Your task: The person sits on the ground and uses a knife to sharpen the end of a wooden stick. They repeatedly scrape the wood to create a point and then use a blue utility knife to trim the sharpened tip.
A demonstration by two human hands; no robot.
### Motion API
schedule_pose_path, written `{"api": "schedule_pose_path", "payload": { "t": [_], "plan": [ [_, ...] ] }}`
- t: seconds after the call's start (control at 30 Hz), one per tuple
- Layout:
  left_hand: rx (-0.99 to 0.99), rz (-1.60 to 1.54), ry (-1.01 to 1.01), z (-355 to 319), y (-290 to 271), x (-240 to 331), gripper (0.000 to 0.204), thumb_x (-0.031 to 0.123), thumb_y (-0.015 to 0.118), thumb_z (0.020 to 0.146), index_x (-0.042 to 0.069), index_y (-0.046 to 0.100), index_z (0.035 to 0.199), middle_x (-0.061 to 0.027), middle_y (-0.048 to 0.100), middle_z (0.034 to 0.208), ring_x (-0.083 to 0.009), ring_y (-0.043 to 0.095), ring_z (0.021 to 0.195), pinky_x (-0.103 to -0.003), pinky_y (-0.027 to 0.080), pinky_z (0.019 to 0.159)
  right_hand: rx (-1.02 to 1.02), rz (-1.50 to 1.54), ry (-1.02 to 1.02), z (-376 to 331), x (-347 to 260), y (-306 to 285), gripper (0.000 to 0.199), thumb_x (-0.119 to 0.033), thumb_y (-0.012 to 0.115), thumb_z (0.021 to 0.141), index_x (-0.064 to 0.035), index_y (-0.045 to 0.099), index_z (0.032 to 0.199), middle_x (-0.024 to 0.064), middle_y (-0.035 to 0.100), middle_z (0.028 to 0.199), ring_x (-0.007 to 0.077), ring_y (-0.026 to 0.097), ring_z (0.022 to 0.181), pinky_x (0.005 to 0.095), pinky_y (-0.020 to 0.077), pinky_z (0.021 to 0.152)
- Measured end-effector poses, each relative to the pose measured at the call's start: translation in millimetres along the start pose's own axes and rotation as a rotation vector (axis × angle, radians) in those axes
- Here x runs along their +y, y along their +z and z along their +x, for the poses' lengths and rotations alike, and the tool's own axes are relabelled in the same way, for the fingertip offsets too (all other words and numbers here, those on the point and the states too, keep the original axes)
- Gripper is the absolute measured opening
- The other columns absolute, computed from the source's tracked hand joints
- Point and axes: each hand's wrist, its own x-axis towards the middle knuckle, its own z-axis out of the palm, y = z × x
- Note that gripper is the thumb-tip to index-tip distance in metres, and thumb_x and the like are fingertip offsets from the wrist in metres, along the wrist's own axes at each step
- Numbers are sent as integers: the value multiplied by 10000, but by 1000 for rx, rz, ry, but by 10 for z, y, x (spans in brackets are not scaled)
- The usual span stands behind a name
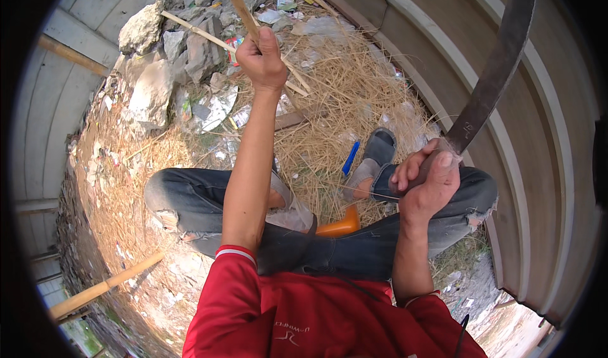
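Observation:
My left hand (261, 60), stretched forward, is closed round a bamboo stick (238, 4) that runs up past the top of the view. Raised over my right knee, my right hand (430, 184) grips the handle of a machete. The long dark curved blade (491, 82) of the machete points up and away to the right. A thinner pale bamboo strip (196, 30) passes behind my left fist, over the rocks and straw. Between my shoes lies a blue tool-like object (350, 158), its kind unclear. An orange curved object (342, 223) shows beside my crossed legs.
Large grey rocks (140, 30) are heaped at the far left. Dry straw (335, 66) and litter cover the ground ahead. A corrugated metal wall (437, 47) curves close along the right, near the blade. A bamboo pole (107, 285) slants in at the lower left.

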Motion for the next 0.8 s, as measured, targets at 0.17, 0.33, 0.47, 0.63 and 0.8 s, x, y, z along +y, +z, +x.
{"api": "schedule_pose_path", "payload": {
  "t": [0.17, 0.33, 0.47, 0.63, 0.8],
  "plan": [
    [-3, -38, -14, 109, 176, -69, 548, 470, 536, 1019, 98, 353, 660, 38, 315, 615, -59, 261, 491, -244, 208, 473, -297, -558, 205, -836, 2448, 5, 342, -337, 570, 991, -6, 571, 902, 60, 561, 675, 159, 565, 545, 333, 470, 508],
    [-55, -121, -44, 239, -107, -82, 565, 502, 509, 1020, 99, 331, 665, 35, 306, 646, -61, 216, 507, -243, 200, 486, -274, -548, 1056, -321, 2481, -65, 489, -456, 613, 951, 17, 636, 831, 96, 564, 587, 220, 553, 471, 376, 449, 447],
    [1, -201, -55, 279, -226, -67, 538, 466, 513, 1027, 90, 361, 673, 38, 316, 629, -52, 243, 498, -245, 196, 472, -272, -341, 656, 370, 1648, 475, 506, -501, 539, 998, -48, 553, 775, 39, 487, 558, 166, 511, 458, 341, 407, 414],
    [4, -258, -73, 228, -268, -105, 492, 395, 527, 1033, 91, 378, 676, 39, 328, 631, -44, 258, 493, -238, 205, 463, -214, 272, 118, 429, 1139, 900, 529, -544, 466, 1018, -31, 487, 891, 10, 471, 611, 110, 513, 535, 290, 430, 502],
    [-3, -299, -56, 256, -170, -72, 474, 401, 551, 1016, 93, 388, 694, 40, 322, 626, -45, 264, 489, -233, 210, 460, -366, -592, 439, -489, 2559, -25, 557, -590, 457, 999, -74, 466, 788, 16, 437, 570, 146, 455, 455, 328, 425, 444]
  ]
}}
